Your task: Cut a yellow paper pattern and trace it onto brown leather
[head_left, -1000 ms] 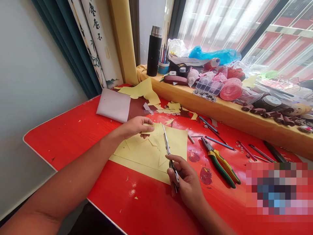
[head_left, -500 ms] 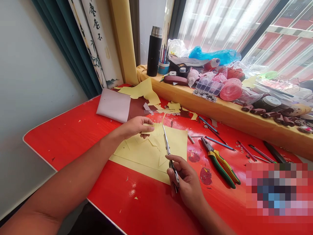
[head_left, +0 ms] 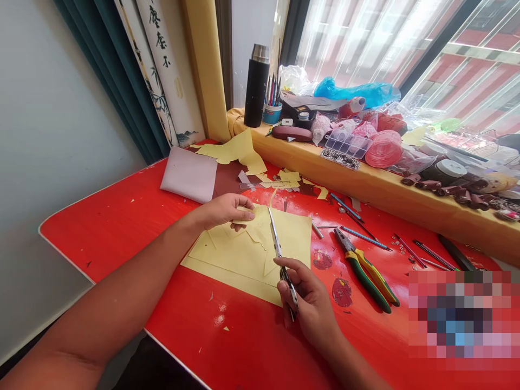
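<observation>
A sheet of pale yellow paper (head_left: 239, 257) lies on the red table (head_left: 122, 216), partly cut into jagged pieces. My left hand (head_left: 225, 209) pinches the far edge of a yellow piece, its fingers closed on the paper. My right hand (head_left: 311, 303) grips the handles of a pair of scissors (head_left: 278, 249). The blades point away from me, nearly closed, over the middle of the sheet.
Green and yellow pliers (head_left: 365, 268) lie right of the sheet, with pencils (head_left: 365, 236) beyond. Paper scraps (head_left: 239, 149) and a pink and brown sheet (head_left: 190, 174) sit at the back. A yellow sill (head_left: 365, 187) carries a black flask (head_left: 256, 84), a pen cup and craft clutter.
The scissor blades have shifted very slightly left over the paper. Both hands stay where they were.
</observation>
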Motion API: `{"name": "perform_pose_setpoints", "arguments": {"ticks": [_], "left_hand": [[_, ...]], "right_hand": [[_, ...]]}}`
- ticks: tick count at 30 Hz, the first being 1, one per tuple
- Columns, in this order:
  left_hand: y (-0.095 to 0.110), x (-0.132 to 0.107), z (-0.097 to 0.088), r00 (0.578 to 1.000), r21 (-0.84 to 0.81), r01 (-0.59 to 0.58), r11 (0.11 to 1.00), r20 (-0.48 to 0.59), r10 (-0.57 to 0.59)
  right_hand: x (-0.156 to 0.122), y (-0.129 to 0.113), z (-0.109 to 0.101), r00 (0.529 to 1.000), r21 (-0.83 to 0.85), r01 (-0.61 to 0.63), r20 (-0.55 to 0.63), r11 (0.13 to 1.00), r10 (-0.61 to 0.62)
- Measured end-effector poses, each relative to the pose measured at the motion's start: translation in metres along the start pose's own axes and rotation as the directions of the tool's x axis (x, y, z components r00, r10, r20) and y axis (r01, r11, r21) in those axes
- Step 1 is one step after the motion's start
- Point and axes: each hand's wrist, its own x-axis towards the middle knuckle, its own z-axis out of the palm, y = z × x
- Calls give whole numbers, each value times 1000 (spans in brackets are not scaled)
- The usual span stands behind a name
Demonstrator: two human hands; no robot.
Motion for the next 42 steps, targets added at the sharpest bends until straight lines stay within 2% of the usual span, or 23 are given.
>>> {"name": "perform_pose_setpoints", "arguments": {"ticks": [9, 15, 24, 33, 42], "left_hand": [[0, 0, 0, 1000, 3, 26, 1000, 4, -26], [2, 1, 1, 998, -38, 9, 999, -58, -11], [-5, 4, -3, 1000, 0, -17, 1000, -22, 17], [-5, 2, -2, 1000, 22, -6, 1000, -16, 7], [4, 1, 9, 998, -8, -23, 1000, -62, 22]], "right_hand": [[1, 0, 1, 1000, -3, -7, -11, 1000, 7], [0, 0, 1, 1000, -2, 9, -16, 1000, -9], [3, 4, -2, 997, -17, 53, -60, 998, -53], [3, 1, -1, 997, -20, 35, -61, 999, -36], [3, -2, 0, 997, -1, 19, -77, 1000, -19]]}}
